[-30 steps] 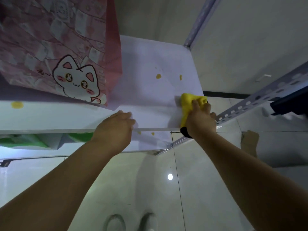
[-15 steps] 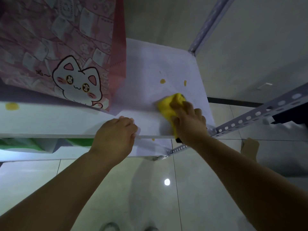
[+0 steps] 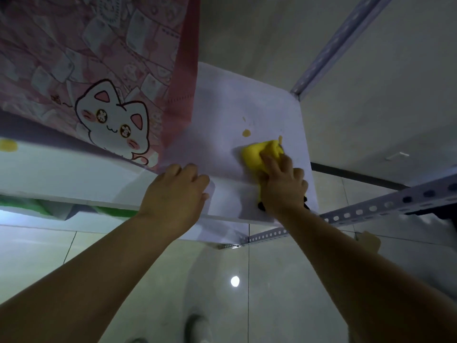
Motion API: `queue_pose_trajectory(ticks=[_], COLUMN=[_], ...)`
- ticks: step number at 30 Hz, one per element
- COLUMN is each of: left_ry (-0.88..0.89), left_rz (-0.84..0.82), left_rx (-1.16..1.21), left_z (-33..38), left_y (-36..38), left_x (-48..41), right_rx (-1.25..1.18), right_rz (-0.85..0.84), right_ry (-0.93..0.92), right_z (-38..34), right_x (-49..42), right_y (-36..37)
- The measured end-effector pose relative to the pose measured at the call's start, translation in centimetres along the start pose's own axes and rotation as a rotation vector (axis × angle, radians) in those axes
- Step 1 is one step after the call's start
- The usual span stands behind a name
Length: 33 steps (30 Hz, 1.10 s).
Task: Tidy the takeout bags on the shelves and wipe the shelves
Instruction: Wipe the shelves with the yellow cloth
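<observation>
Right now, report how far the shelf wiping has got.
Done, it seems: the pink cat bag stands upright on the shelf. In hand: the right hand presses the yellow cloth onto the shelf just short of the orange spots, while the left hand rests on the front edge. Left: those spots and a yellow spot at far left.

bag (image 3: 111, 70) top cut off, cloth (image 3: 254, 154) half-hidden

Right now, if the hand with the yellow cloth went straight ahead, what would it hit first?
Likely the orange spot just past the cloth under the right hand; beyond it the shelf looks bare to the wall, though depth is unclear.
</observation>
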<state>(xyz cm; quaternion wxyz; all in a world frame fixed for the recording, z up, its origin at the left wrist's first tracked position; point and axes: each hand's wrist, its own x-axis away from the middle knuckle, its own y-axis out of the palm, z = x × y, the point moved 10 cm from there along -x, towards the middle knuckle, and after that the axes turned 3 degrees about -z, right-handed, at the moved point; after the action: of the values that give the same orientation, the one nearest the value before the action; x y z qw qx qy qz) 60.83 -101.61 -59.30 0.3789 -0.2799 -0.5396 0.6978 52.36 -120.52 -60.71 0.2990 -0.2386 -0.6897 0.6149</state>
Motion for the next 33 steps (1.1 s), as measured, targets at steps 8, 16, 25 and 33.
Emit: queue_pose_trajectory(ticks=[8, 16, 25, 33], left_ry=[-0.026, -0.081, -0.077, -0.075], left_rz=[0.115, 0.124, 0.170, 0.198], left_rx=[0.132, 0.165, 0.186, 0.178], left_z=[-0.3, -0.1, -0.1, -0.4], left_y=[-0.3, -0.1, -0.7, -0.4], left_x=[-1.1, -1.3, -0.9, -0.9], right_rx=[-0.189, -0.066, -0.237, -0.047], right_rz=[0.025, -0.005, -0.015, 0.004], right_ry=[0.454, -0.244, 0.025, -0.275], right_z=[5.4, -5.8, -1.6, -8.9], right_x=[-9.1, -5.0, -9.6, -10.7], right_y=[-1.7, -0.8, -1.1, -0.9])
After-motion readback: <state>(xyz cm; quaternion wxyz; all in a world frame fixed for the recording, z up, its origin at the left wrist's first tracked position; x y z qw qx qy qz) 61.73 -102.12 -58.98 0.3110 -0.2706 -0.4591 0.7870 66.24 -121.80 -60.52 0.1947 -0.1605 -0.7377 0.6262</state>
